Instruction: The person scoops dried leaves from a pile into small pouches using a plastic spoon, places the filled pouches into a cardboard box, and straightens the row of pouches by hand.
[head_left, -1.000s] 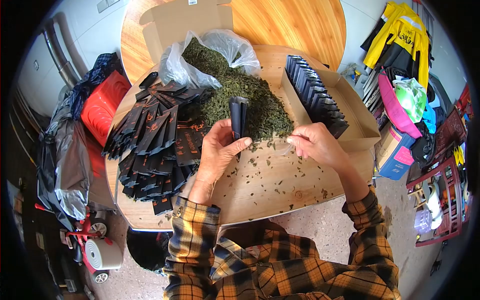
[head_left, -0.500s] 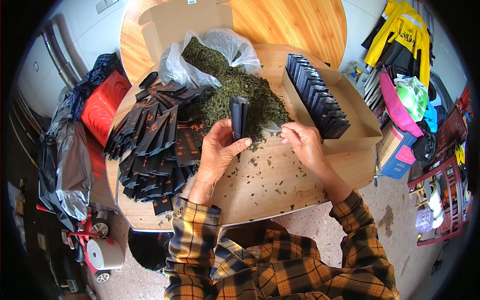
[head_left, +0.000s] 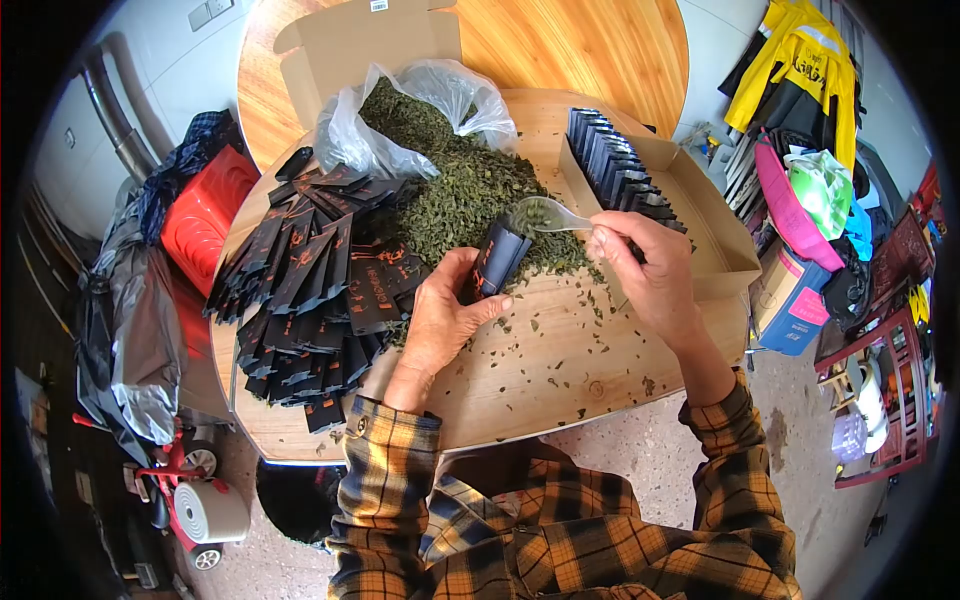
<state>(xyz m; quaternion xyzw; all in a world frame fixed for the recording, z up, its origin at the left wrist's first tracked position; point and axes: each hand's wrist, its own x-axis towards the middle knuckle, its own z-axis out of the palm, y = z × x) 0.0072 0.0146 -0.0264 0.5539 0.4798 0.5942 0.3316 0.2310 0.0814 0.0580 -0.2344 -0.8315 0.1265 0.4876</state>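
Nearest is the person's plaid shirt [head_left: 385, 480], with both forearms reaching over the wooden table [head_left: 560, 385]. The left hand [head_left: 440, 315] grasps one black packet [head_left: 502, 258] between the thumb and the fingers; this packet is tilted, its upper end leaning to the right. The right hand [head_left: 650, 265] pinches the handle of a clear spoon [head_left: 545, 213], whose bowl is at the packet's upper end; whether they touch, one cannot tell. Green colour is seen in the bowl. Loose crumbs lie on the table before the hands. To the left of the left hand is a spread heap of black packets [head_left: 300, 260]. Behind the held packet rises a pile of dried leaves [head_left: 470, 195], to whose right a cardboard box [head_left: 715, 200] holds upright packets [head_left: 615, 170] in a row. Farther stand a plastic bag [head_left: 485, 95] with leaves and a round table [head_left: 590, 45].
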